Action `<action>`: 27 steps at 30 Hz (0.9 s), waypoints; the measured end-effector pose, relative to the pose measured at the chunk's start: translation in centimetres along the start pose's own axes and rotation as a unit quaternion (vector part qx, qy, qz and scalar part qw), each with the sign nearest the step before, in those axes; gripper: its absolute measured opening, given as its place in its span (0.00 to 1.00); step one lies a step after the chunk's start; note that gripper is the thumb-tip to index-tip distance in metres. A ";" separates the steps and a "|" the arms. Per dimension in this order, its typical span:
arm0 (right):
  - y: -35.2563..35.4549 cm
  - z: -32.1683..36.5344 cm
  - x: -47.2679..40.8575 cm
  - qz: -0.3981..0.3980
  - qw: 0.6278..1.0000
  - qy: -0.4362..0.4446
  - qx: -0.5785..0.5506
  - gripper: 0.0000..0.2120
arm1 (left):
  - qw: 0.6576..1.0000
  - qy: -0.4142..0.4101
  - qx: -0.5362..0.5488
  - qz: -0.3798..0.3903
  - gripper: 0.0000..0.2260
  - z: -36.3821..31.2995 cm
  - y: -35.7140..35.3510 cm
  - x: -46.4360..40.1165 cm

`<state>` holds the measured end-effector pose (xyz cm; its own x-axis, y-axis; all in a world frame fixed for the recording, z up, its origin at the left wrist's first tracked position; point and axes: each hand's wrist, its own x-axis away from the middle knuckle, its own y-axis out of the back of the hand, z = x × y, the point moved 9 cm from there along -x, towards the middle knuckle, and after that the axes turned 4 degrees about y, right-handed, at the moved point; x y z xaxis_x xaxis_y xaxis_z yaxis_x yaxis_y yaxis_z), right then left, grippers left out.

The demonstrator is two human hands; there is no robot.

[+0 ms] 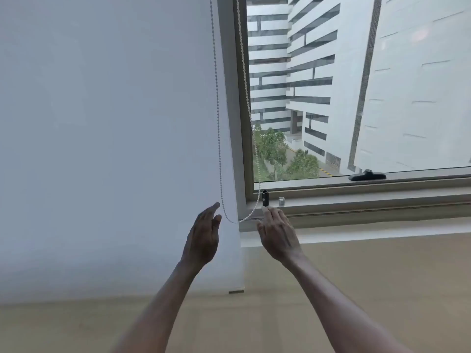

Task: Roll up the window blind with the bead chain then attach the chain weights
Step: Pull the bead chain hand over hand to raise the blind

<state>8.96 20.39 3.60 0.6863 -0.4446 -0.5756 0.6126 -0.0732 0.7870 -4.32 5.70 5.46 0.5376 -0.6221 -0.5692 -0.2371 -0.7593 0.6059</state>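
Pinching black weight (265, 198), right hand (277, 234), grip partly hidden

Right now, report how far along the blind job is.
Done, it seems: no blind covers the window pane, so rolling up looks finished. In hand: the right hand touches the bottom of the black weight standing by the bead chain loop; the left hand is open beside the loop, gripping nothing. Left: a small silver piece stands on the sill, unattached.
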 end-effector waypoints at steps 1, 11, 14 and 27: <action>-0.3 0.3 0.2 -0.004 1.000 0.011 -0.002 0.19 | 0.999 0.017 0.038 -0.018 0.17 0.1 0.0 0.0; -0.2 3.0 1.8 -0.022 0.997 0.031 -0.071 0.15 | 0.981 0.063 0.161 -0.090 0.10 -1.0 -1.0 0.2; 0.7 3.5 1.4 -0.045 0.993 0.022 -0.104 0.17 | 0.977 0.058 0.177 -0.108 0.05 -1.3 -0.8 0.6; 7.1 7.2 -6.1 -0.104 0.913 -0.066 -0.389 0.10 | 0.974 0.022 0.183 -0.130 0.12 -2.6 -0.6 1.2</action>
<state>6.30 16.19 14.35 0.5019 -0.6012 -0.6217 0.8526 0.4646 0.2391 -1.45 5.91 5.83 0.6498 -0.3961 -0.6487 -0.3565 -0.9126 0.2002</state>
